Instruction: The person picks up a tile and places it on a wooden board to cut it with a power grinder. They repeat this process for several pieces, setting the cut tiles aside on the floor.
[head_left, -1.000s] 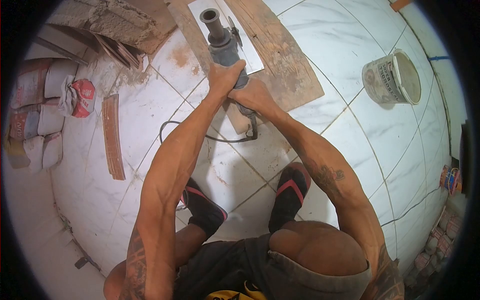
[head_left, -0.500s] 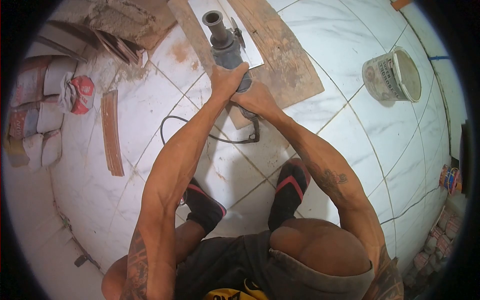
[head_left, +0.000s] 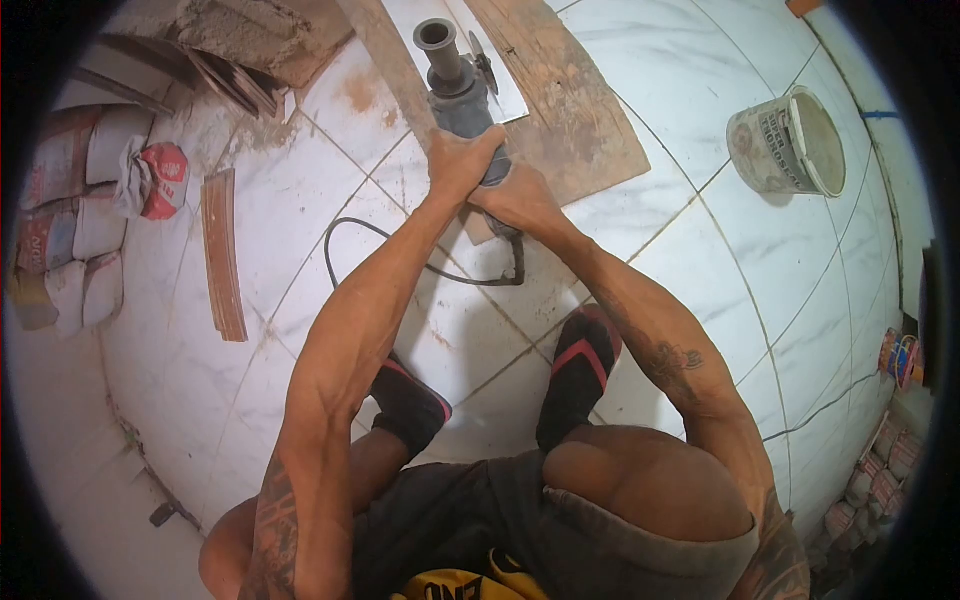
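Note:
My left hand [head_left: 464,163] is wrapped round the body of a dark angle grinder [head_left: 461,112]. Just behind it, my right hand [head_left: 520,199] grips the rear of the same tool. A round tube-like side handle points up from the grinder's head, and a thin disc stands upright on its right side. Beneath the tool lies a white tile piece [head_left: 512,103], resting on a worn wooden board [head_left: 592,130]. The disc is beside the tile; whether it touches cannot be made out. A black cord [head_left: 345,222] loops from the grinder's back end across the floor.
A dirty bucket [head_left: 770,150] stands at the right on the white tiled floor [head_left: 690,270]. Narrow brown strips [head_left: 222,255] lie at the left, near stacked bags [head_left: 95,225]. My feet in dark flip-flops [head_left: 585,360] are close below the grinder.
The view has shifted slightly. Both hands keep their hold on the grinder, which sits almost where it was over the tile and board.

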